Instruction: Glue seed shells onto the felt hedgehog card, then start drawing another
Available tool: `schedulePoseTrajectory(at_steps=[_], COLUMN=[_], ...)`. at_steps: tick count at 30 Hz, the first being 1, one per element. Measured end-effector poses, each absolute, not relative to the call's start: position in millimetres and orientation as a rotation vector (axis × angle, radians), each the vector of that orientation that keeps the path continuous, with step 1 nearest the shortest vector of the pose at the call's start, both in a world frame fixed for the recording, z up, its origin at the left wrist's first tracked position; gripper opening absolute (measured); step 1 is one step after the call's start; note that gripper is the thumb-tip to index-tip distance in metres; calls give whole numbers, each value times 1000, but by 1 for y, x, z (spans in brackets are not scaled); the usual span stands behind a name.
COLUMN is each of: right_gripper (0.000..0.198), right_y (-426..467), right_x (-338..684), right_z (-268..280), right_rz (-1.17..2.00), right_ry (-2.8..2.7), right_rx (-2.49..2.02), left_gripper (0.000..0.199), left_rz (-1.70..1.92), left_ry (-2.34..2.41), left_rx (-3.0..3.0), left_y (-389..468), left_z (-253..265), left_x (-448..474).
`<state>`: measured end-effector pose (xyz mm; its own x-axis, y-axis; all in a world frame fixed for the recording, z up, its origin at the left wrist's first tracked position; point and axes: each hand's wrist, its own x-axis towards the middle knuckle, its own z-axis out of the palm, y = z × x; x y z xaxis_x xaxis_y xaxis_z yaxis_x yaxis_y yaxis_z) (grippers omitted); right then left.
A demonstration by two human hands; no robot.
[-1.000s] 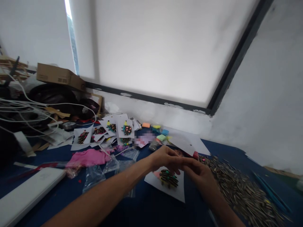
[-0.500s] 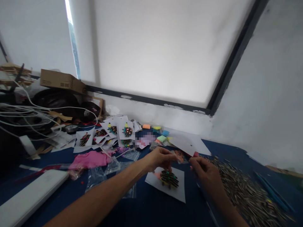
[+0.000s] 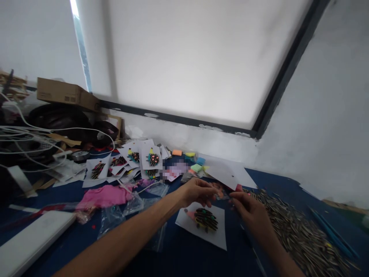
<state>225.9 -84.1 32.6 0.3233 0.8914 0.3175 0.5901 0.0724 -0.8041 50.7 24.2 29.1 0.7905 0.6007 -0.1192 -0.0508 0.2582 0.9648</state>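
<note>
Both my hands are above the blue table, their fingertips facing each other with a small gap. My left hand [image 3: 198, 192] is over the upper edge of a white card [image 3: 211, 240], its fingers bent and loosely apart, with nothing visible in them. On that card lies a hedgehog figure [image 3: 206, 219] with dark striped spines, a pink head, a yellow edge and small green dots. My right hand [image 3: 250, 207] is right of the card, thumb and index finger pinched together. Whatever they hold is too small and blurred to make out.
A heap of striped seeds [image 3: 300, 234] spreads at the right beside a blue tool [image 3: 331, 231]. Coloured clay blocks [image 3: 196, 167] lie near the wall. Several finished hedgehog cards [image 3: 151, 157], pink clay [image 3: 105, 195], plastic bags [image 3: 112, 219] and a white box [image 3: 37, 238] are at left.
My left hand has lifted off the hedgehog on the card, its fingers now toward my right hand. Green dots on the spines show more fully. The view has shifted slightly.
</note>
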Motion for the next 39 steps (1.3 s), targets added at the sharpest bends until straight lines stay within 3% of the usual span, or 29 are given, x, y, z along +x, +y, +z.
schedulePoseTrajectory(at_steps=[15,27,34,39], right_gripper=[31,23,19,16], right_y=[-89,-96,-96,-95], right_x=[236,199,196,198], right_z=[33,42,41,40], right_rz=[-242,204,225,178], right_ry=[-1624,-1573,-1614,-1633], right_rx=[-1879,-1582,-1514,-1477], left_gripper=[51,50,55,44], left_rz=[433,418,363,350], left_ry=[535,557,514,456], left_rx=[1222,1393,1511,1478], left_y=[16,10,5,9], left_z=[35,35,40,42], left_x=[46,49,47,44])
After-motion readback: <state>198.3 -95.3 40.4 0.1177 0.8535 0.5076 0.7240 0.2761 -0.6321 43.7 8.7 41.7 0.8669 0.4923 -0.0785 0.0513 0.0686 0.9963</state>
